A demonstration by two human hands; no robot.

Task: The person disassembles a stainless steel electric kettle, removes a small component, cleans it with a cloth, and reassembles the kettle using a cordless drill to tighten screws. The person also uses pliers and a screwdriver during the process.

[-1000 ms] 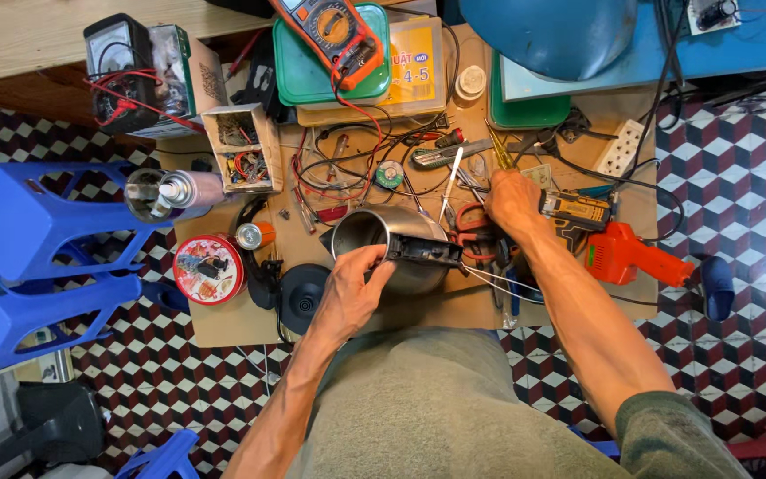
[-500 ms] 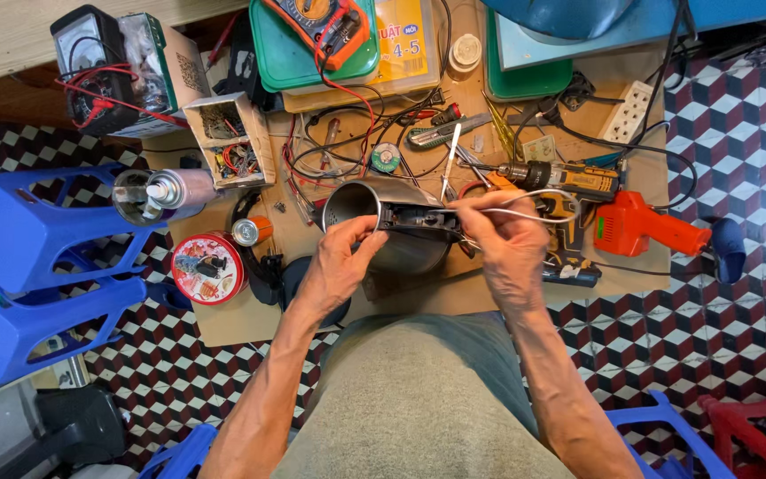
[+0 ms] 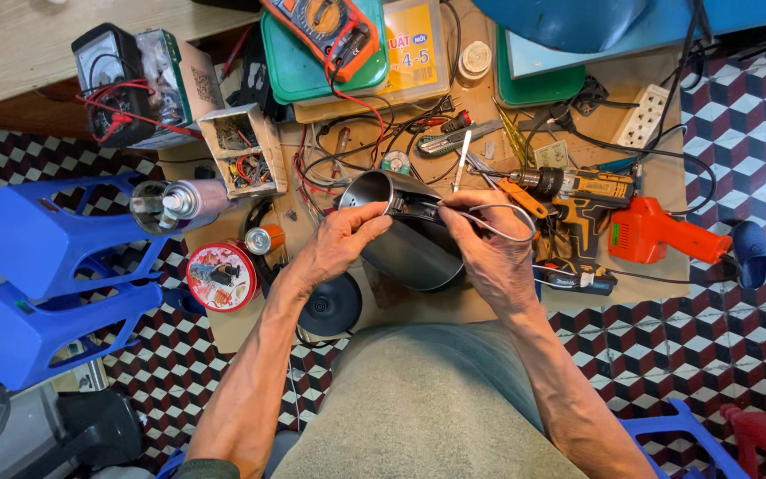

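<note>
A steel electric kettle [image 3: 414, 253] lies on its side on the cardboard-covered worktop [image 3: 658, 182], its mouth facing up-left. My left hand [image 3: 337, 246] grips it at the black handle near the rim. My right hand [image 3: 492, 257] rests on the kettle's right side and pinches a thin grey wire [image 3: 505, 215] that loops out from the handle area. The kettle's round black base [image 3: 330, 307] sits just below my left wrist.
A yellow-black cordless drill [image 3: 578, 186], an orange tool [image 3: 658, 235] and a white power strip [image 3: 642, 129] lie to the right. Multimeters [image 3: 323, 22], a box of small parts [image 3: 243, 153], a spray can [image 3: 179, 200] and a red tin [image 3: 222, 277] sit to the left, next to blue plastic stools [image 3: 46, 266].
My right hand came back from the tools at the right and now holds the grey wire at the kettle. The kettle has been tipped onto its side between both hands.
</note>
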